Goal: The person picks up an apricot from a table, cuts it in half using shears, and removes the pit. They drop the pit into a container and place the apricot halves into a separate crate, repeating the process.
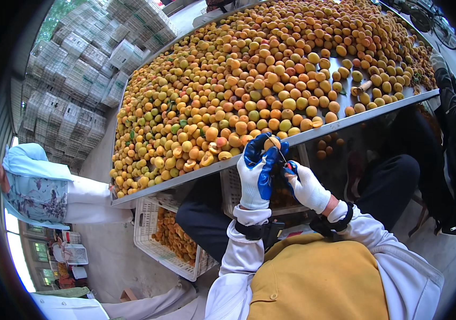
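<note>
My left hand, in a white glove with blue-coated fingers, grips a yellow-orange apricot just outside the near edge of the sloping metal table. In my right hand, gloved the same way, is a small knife with a red and dark handle. Its thin blade lies against the fruit; how deep it has gone in cannot be seen. Whole apricots cover most of the tabletop. Several cut halves lie near its edge.
Below the table to the left, a white plastic crate holds apricot halves; another crate stands partly hidden behind my hands. A person in light blue is at the left, and dark-clothed legs at the right. Stacked crates fill the back left.
</note>
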Available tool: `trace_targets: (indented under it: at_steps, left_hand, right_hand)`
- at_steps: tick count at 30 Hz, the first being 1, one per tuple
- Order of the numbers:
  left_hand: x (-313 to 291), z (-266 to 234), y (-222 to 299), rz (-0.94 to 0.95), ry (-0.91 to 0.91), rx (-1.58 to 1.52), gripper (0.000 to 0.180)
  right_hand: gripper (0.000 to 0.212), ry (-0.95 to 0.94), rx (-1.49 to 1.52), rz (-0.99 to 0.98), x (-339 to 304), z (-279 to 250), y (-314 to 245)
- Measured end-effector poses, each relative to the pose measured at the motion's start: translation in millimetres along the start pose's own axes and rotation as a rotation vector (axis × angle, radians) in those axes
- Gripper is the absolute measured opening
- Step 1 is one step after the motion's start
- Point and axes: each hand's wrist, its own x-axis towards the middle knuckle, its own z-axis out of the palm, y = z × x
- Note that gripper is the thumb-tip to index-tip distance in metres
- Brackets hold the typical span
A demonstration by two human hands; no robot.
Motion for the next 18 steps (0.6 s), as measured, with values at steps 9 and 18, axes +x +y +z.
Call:
trace_targets:
  at_steps: [9,18]
  left_hand:
    - [5.0,0.6,9.8,0.180,-0.045,0.153,0.068]
    - [0.5,-8.0,-10.4,-0.015,-0.067,-0.228,0.045]
  right_hand:
    - [0.011,-0.139,0.173,0.230,3.4,-12.4,-13.9]
    - [0.010,-0.128,0.091,0.067,3.9,-9.1,-5.2]
